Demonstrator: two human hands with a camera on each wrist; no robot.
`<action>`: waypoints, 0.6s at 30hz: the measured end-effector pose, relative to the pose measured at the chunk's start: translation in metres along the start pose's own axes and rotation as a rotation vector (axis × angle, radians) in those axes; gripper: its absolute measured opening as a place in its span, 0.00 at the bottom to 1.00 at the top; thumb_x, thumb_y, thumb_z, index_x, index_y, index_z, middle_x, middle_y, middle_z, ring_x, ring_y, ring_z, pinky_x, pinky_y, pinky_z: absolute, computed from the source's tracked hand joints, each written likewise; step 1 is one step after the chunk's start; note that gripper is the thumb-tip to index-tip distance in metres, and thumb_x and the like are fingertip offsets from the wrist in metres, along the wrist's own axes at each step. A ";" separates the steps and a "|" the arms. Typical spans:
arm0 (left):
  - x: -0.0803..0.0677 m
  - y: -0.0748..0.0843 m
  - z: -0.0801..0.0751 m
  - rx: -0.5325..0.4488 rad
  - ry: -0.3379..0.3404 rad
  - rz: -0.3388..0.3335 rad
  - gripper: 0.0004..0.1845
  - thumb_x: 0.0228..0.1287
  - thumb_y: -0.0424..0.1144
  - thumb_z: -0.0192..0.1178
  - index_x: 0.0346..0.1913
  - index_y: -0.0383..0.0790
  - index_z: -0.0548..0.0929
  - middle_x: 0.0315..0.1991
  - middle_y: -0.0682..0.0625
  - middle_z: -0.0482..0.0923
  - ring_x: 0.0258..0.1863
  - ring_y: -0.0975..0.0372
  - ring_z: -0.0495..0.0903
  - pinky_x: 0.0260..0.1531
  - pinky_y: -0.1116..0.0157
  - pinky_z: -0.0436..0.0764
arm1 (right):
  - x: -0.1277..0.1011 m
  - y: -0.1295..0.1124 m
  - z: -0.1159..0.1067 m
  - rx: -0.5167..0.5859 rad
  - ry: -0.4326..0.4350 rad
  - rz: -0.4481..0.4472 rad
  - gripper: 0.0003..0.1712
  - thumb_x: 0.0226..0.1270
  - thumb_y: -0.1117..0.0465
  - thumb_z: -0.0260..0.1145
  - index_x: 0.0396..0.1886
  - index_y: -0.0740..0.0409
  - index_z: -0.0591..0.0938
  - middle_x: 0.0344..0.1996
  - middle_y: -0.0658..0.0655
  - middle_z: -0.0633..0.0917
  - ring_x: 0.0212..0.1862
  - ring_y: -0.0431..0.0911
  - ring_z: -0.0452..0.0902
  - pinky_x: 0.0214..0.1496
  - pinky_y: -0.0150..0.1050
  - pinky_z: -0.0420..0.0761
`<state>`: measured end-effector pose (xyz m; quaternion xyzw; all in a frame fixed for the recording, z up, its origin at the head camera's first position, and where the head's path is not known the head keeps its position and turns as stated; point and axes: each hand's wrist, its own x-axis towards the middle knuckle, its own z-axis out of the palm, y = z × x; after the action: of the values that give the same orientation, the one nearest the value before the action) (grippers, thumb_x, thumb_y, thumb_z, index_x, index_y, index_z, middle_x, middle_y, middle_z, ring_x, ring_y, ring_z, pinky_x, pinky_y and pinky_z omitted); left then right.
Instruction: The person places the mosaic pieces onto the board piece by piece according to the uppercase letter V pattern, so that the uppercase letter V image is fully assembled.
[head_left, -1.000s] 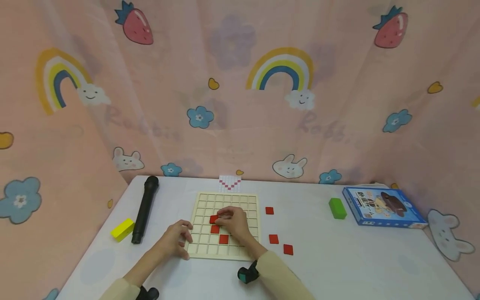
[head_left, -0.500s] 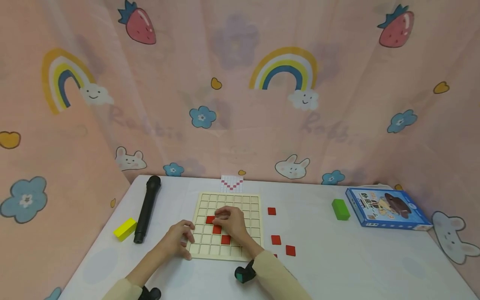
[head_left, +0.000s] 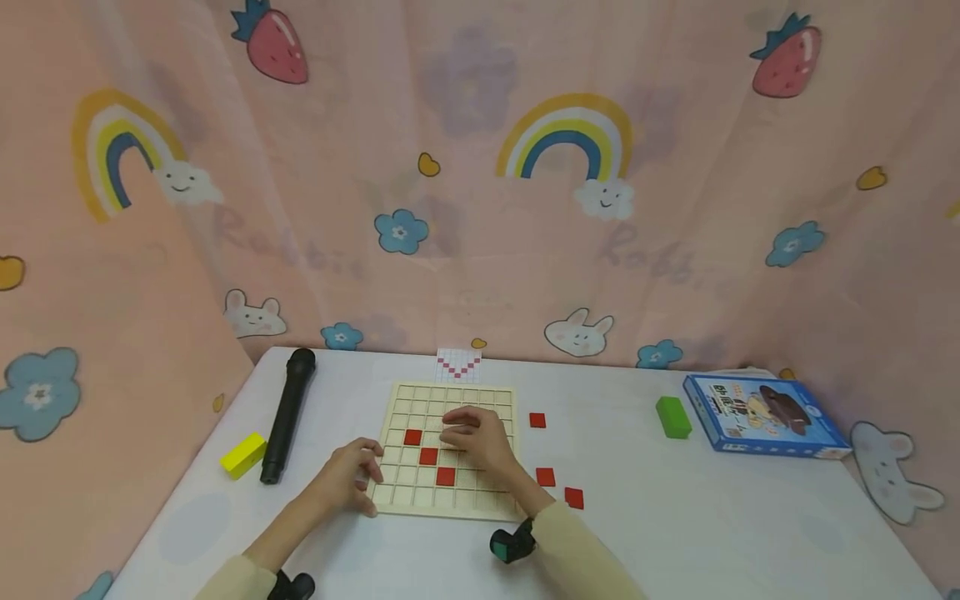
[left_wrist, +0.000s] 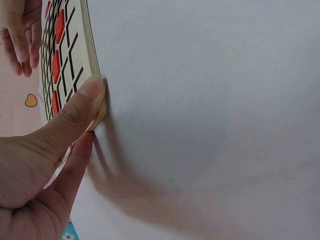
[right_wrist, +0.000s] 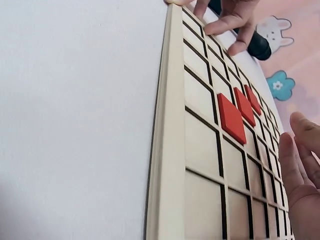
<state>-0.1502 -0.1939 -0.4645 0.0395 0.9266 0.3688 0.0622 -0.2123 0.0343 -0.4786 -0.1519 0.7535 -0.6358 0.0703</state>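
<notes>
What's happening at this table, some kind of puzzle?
A person sits at a white table with a wooden grid board. Three red tiles lie in a diagonal in its cells. The left hand holds the board's near left corner, thumb on its edge. The right hand rests over the middle of the board; whether it holds a tile is hidden. Three loose red tiles lie on the table right of the board. A small card with a red V pattern stands behind it.

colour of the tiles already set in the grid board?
Red tiles, three in a diagonal on the cream grid board; head view shows it best.
</notes>
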 end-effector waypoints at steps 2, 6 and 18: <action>-0.001 0.002 0.000 0.000 0.004 -0.008 0.22 0.19 0.18 0.77 0.22 0.37 0.79 0.49 0.47 0.76 0.44 0.56 0.75 0.33 0.66 0.81 | -0.005 0.000 -0.011 0.001 0.011 0.009 0.16 0.60 0.68 0.68 0.47 0.70 0.81 0.44 0.68 0.83 0.45 0.54 0.83 0.46 0.37 0.81; -0.003 0.004 -0.002 -0.005 0.004 -0.017 0.22 0.19 0.17 0.77 0.22 0.37 0.79 0.49 0.47 0.75 0.42 0.57 0.75 0.34 0.65 0.81 | -0.011 0.002 -0.028 -0.017 0.038 0.029 0.16 0.59 0.68 0.69 0.48 0.69 0.81 0.44 0.67 0.83 0.44 0.52 0.83 0.45 0.35 0.81; -0.003 0.003 -0.003 -0.008 0.000 -0.020 0.22 0.20 0.18 0.77 0.23 0.37 0.79 0.49 0.48 0.75 0.42 0.58 0.74 0.33 0.66 0.80 | -0.021 0.015 -0.079 -0.144 0.123 0.053 0.15 0.57 0.68 0.70 0.46 0.64 0.83 0.42 0.62 0.84 0.43 0.51 0.81 0.43 0.31 0.80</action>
<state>-0.1477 -0.1938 -0.4599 0.0301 0.9254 0.3719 0.0662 -0.2183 0.1171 -0.4808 -0.0972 0.8041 -0.5858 0.0298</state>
